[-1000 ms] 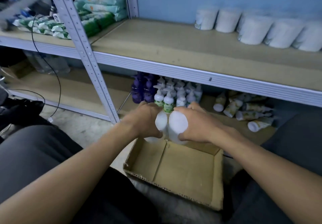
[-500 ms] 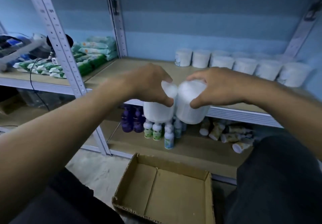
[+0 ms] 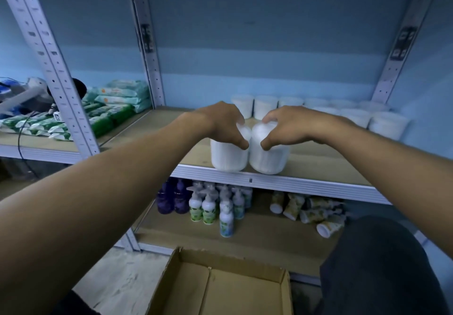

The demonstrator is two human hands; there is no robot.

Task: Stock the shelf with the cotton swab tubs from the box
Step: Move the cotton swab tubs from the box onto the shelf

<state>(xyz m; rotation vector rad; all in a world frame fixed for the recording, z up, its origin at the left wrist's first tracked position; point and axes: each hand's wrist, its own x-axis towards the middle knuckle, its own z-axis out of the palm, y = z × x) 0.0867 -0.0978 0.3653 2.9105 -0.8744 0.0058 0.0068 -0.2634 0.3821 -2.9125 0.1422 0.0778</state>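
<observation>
A person's left hand (image 3: 221, 124) and right hand (image 3: 289, 126) each grip a white cotton swab tub from above, fingers curled over the lids. The left tub (image 3: 228, 156) and right tub (image 3: 268, 159) touch, sitting at the shelf's (image 3: 318, 167) front edge, likely so both slide back together toward the stocked tubs (image 3: 343, 116). The cardboard box (image 3: 220, 287) below looks empty.

A shop stockroom: metal shelving (image 3: 282, 183) holds rows of white tubs (image 3: 353, 116), packs of wipes (image 3: 122, 96) and pump bottles (image 3: 208, 206)
</observation>
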